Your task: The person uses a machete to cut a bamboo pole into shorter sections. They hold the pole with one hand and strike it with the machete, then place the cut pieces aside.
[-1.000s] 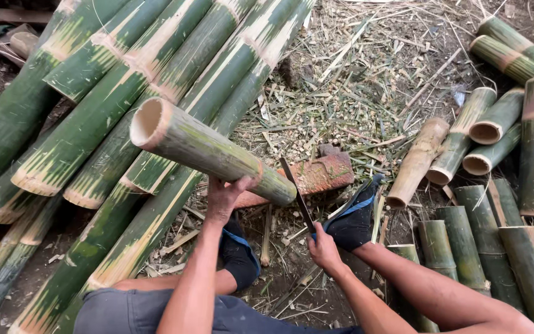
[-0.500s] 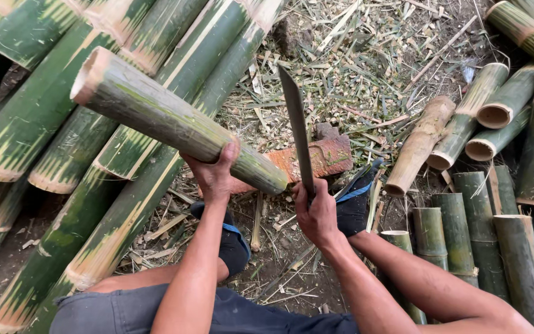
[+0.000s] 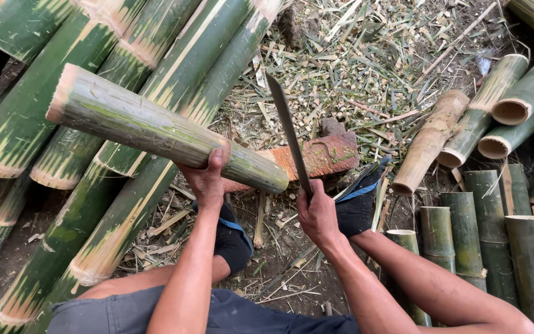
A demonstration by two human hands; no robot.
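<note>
Long bamboo poles (image 3: 125, 80) crowd left, cut sections (image 3: 465, 229) right; littered ground (image 3: 353, 68) ahead lies open.

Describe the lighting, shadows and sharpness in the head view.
Head view: soft, even daylight, no hard shadows or glare; the bamboo section in the left hand and the blade in the right hand look sharp; wide-angle bending at the edges.

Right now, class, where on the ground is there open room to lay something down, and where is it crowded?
Open: the chip-strewn ground beyond the chopping block. Crowded: long bamboo poles at left, cut bamboo sections at right; the left hand and right hand work between.
</note>
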